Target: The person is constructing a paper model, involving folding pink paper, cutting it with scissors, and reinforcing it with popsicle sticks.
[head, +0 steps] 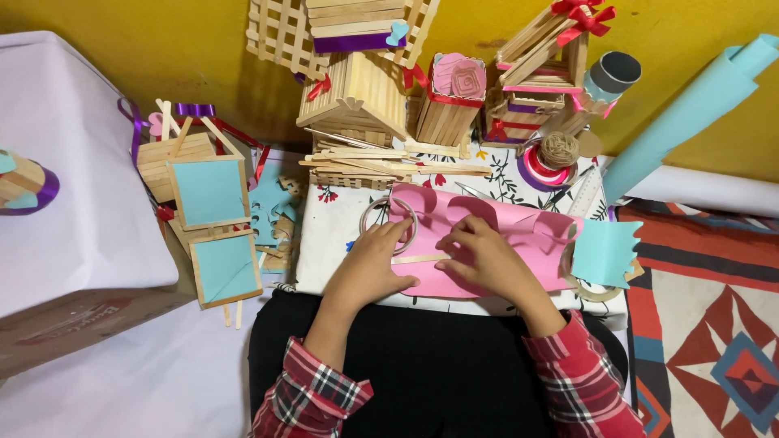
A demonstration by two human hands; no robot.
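Both the left hand (375,258) and right hand (485,258) are pressing flat, fingers together, on a pink paper sheet (519,235) with curved cut-outs along its far edge, pinning a wooden stick (419,259).

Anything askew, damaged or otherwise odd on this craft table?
Nothing looks damaged or spilled. The pink paper under both hands has curved pieces cut out along its top edge, which looks deliberate. The loose craft sticks lie in an untidy pile in front of the small stick house.

floral cloth-covered board (341,219), pink paper sheet (519,235), tape ring (388,221), loose craft sticks (381,162), twine ball (559,149)
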